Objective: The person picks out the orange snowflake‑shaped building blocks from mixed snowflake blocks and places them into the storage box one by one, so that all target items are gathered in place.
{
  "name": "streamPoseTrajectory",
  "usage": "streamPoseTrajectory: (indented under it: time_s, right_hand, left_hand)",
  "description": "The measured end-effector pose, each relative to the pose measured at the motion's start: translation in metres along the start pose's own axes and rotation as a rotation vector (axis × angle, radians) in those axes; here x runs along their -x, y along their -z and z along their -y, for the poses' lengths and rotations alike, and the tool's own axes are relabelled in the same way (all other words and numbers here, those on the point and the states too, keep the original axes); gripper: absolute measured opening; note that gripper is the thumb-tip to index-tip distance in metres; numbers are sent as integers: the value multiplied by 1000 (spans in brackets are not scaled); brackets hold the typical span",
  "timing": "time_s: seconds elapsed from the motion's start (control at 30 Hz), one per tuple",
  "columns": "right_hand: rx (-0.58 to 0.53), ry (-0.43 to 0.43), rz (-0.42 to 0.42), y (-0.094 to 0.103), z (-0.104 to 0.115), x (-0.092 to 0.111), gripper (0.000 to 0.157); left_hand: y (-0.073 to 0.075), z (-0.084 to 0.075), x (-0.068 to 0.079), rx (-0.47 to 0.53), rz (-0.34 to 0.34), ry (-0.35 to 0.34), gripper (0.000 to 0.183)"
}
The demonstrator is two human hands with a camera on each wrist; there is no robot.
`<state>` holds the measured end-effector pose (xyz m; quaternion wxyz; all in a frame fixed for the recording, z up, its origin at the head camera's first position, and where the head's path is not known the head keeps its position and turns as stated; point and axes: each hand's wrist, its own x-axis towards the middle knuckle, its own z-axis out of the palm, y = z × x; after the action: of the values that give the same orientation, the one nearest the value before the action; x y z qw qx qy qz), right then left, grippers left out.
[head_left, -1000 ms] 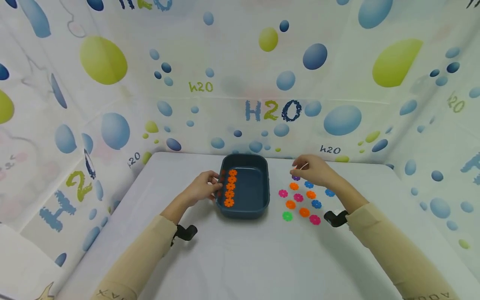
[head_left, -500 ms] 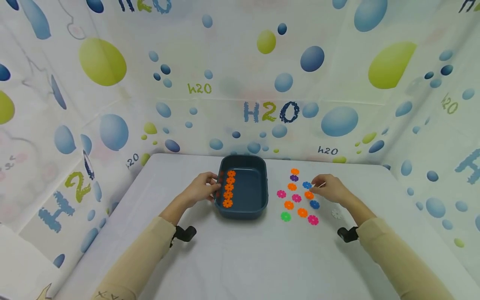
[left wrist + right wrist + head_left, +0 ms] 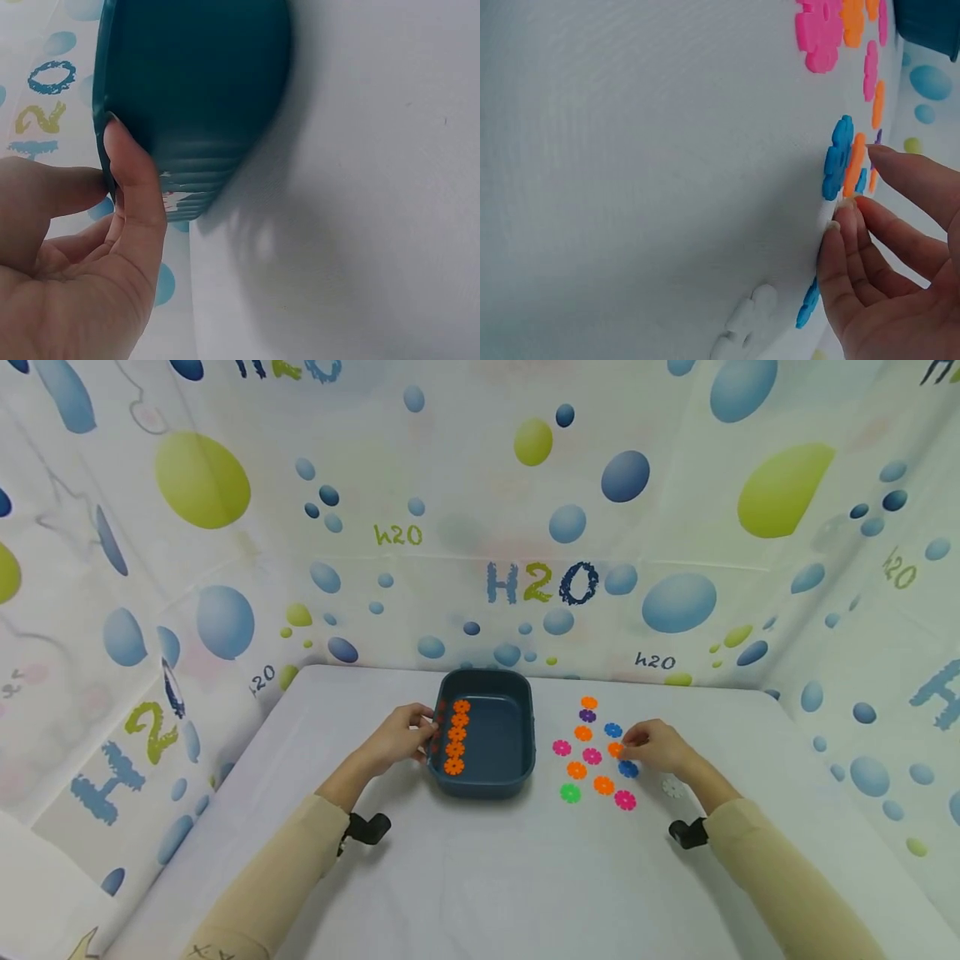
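My left hand (image 3: 401,733) grips the left rim of a dark blue rectangular bin (image 3: 528,718), thumb on one side and fingers on the other; the left wrist view shows the bin's wall (image 3: 202,67) close up. A column of orange flower-shaped discs (image 3: 455,749) lies along the bin's left side. Right of the bin, my right hand (image 3: 662,747) is low over the white cloth, its thumb and fingertips at opposite edges of an orange flower-shaped disc (image 3: 854,163). A blue flower-shaped disc (image 3: 838,159) lies just beside it.
Around the right hand lie several more flower-shaped discs: pink (image 3: 625,800), green (image 3: 571,793), purple (image 3: 587,716), and a white one (image 3: 672,787) that is hard to see on the cloth. A patterned curtain (image 3: 450,460) stands behind the table.
My right hand has come down and toward me from the far discs, where an orange disc now lies above the purple one, to another orange disc. The left hand stays on the bin.
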<state>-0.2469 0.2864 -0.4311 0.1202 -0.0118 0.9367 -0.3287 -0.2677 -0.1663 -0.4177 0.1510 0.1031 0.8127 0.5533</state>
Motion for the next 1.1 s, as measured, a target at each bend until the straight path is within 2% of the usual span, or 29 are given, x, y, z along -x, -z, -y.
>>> streamPoseTrajectory:
  time_s: [0.2, 0.43, 0.63, 0.87, 1.1]
  right_hand:
    - [1, 2, -11, -3, -1, -2, 26]
    - [7, -49, -8, -6, 1, -6, 26]
    - [10, -43, 7, -5, -1, -7, 25]
    - [-54, -51, 2, 0, 0, -6, 24]
    - [-130, -42, -1, 3, 0, -8, 29]
  left_hand:
    - [0, 2, 0, -4, -1, -9, 36]
    - [-1, 1, 0, -2, -7, -8, 36]
    - [-2, 3, -1, 2, -10, 10, 37]
    - [-2, 1, 0, 6, -11, 6, 36]
    - [-2, -1, 0, 6, -12, 12, 35]
